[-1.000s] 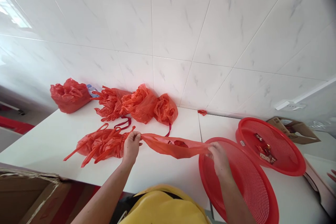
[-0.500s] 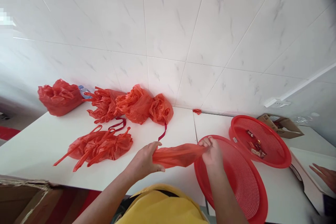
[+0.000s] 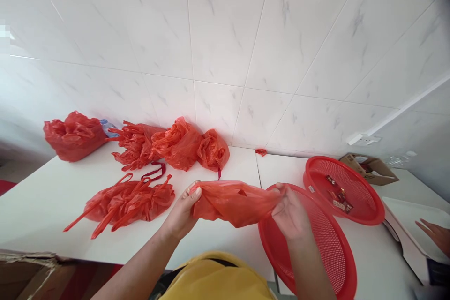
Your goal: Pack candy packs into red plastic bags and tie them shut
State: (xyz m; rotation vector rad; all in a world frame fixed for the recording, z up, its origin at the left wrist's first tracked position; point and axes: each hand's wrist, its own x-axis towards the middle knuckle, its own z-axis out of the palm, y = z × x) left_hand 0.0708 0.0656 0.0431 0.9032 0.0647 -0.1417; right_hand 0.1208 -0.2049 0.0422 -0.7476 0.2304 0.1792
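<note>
The left hand (image 3: pixel 183 210) and right hand (image 3: pixel 291 213) clamp fingers on opposite ends of the plastic bag (image 3: pixel 232 204), probably to spread it; the perforated basket (image 3: pixel 333 253) lies under the right fingers.

The held bag (image 3: pixel 235 208) was orange-red, the farther basket (image 3: pixel 363 192) at four o'clock red, and the wall (image 3: pixel 218 23) at twelve white, grey-veined.

The held bag (image 3: pixel 225 211) has a dark bit (image 3: pixel 242 192) too small to tell. A box (image 3: pixel 17 277) below the desk's (image 3: pixel 42 211) front edge is cut off.
</note>
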